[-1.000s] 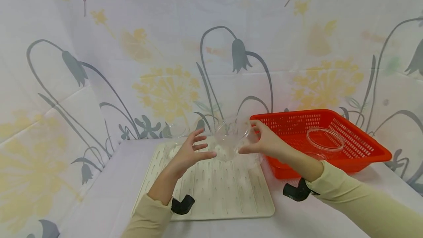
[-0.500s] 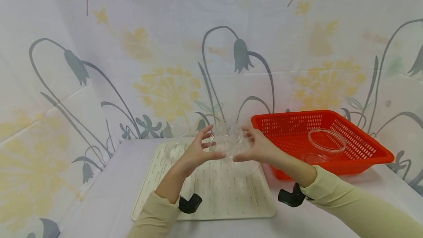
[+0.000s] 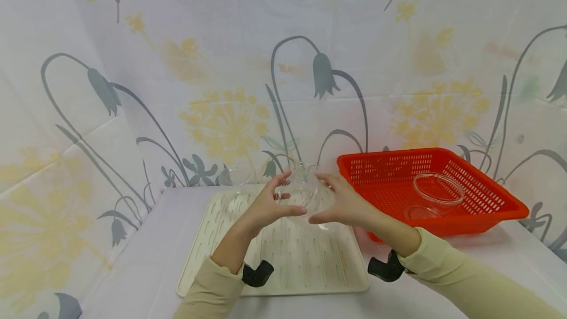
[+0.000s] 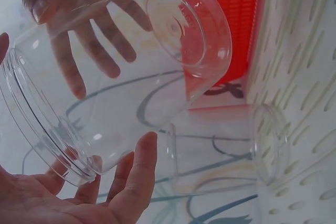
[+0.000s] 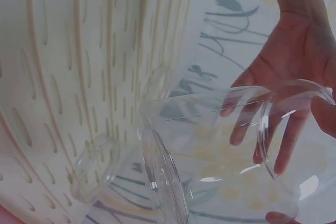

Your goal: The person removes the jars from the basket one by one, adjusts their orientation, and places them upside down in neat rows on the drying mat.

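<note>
A clear plastic jar [image 3: 301, 193] is held tilted above the ribbed mat, between my two hands. My left hand [image 3: 267, 208] curves round its left side, its fingers near the ridged rim in the left wrist view. On the opposite side my right hand [image 3: 343, 203] spans the jar with fingers and thumb spread. Through the clear wall, the right hand's fingers [image 4: 97, 51] show in the left wrist view. The jar's round base [image 4: 176, 27] points down toward the mat. Another clear jar [image 4: 215, 150] stands on the mat, at the back left in the head view.
A cream ribbed drying mat [image 3: 283, 270] lies on the white-covered table. To its right stands a red perforated basket [image 3: 483, 223] with a clear jar [image 3: 438, 193] inside. A flower-printed cloth [image 3: 221, 48] hangs behind.
My right hand has brought the jar slightly left. My left hand has moved right, from apart from the jar to its left side, and the jar's tilt has changed.
</note>
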The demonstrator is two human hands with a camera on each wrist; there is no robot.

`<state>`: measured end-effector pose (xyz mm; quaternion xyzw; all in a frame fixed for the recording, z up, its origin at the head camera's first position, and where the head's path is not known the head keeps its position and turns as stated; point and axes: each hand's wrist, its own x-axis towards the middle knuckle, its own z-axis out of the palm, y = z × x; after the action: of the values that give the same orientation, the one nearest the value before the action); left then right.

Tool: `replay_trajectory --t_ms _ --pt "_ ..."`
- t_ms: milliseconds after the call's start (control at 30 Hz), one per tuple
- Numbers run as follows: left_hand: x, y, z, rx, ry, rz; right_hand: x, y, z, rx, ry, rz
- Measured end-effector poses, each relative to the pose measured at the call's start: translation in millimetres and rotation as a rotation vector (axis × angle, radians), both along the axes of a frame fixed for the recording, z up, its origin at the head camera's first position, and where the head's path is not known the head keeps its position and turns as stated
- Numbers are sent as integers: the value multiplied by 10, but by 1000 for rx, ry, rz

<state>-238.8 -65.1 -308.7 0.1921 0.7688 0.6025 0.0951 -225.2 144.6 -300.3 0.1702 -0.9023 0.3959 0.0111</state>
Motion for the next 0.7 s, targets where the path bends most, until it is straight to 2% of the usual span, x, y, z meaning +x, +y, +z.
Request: replay_trajectory --t_ms 167,500,700 --pt "4 -33 -9 24 -10 3 26 52 -20 -72 -33 -7" --pt "34 -105 -19 103 -37 9 123 141 -193 -360 -115 -79" --pt "27 -123 -26 145 -48 21 145 168 -282 -486 -165 -123"
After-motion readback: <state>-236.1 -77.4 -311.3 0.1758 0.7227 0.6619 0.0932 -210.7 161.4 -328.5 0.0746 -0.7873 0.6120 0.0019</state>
